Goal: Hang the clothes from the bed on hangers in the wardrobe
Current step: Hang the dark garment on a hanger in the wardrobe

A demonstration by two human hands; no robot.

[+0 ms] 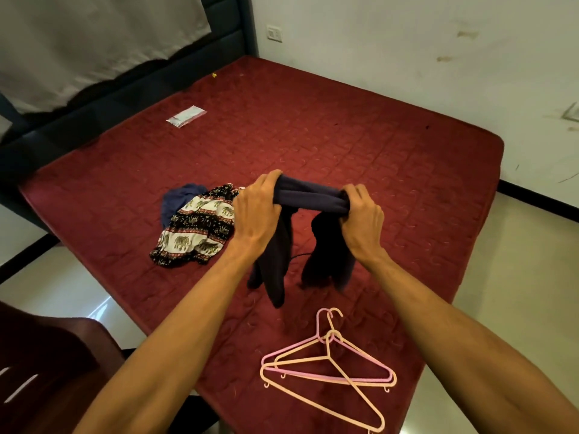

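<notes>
Red quilted mattress lay under a dark navy garment, which we held up bunched between our left hand and right hand. Both fists were clenched round it and its ends dangled. Elephant-print trousers lay just beside our left hand, over a blue cloth. Pink and peach plastic hangers lay nearer us.

home bedroom, red quilted mattress, dark padded headboard, wall socket, tiled floor
</notes>
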